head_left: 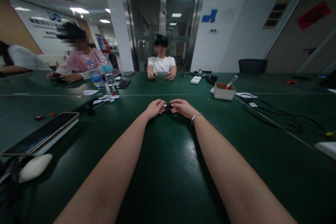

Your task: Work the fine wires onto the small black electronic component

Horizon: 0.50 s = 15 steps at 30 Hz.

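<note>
Both hands meet over the dark green table (162, 147), near the middle of the view. A small object with a silvery left end and a black right part (168, 105) lies between them. My left hand (155, 109) is closed, its fingertips pinching the silvery end. On the black part, the fingers of my right hand (182, 107) are pinched together; a silver bracelet (195, 117) circles that wrist. The small object is too tiny to name exactly, and the fingers partly cover it.
Left are a phone on a white box (42, 134), a white mouse-like object (36, 167), paper scraps (106, 98) and two bottles (96, 74). A small box (224, 92) and black cables (278, 113) lie right. People sit across the table and at left.
</note>
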Motion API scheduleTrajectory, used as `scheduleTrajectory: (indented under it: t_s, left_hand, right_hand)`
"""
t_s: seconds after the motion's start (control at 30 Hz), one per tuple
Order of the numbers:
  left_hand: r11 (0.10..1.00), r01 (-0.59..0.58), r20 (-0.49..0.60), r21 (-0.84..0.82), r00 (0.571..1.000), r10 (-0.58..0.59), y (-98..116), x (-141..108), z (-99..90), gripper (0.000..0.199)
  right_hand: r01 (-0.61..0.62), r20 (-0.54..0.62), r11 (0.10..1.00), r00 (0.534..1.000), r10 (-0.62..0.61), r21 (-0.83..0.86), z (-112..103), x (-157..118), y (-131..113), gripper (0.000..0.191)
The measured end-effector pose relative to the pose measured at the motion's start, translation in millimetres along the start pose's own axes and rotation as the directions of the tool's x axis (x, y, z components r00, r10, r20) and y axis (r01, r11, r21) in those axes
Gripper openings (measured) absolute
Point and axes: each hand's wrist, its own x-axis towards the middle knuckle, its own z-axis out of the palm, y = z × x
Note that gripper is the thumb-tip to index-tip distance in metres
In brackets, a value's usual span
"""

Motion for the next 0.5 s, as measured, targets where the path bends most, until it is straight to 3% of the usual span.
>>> scheduleTrajectory:
  t_s: [0.5]
  left_hand:
    - [0.999,-0.004,0.011,0.036,1.0,0.003,2.1,-2.1,-0.9,0.021]
  right_hand:
    - [0.005,0.004,1.0,1.0,-0.005,-0.015,-0.2,0.3,0.3,0.015]
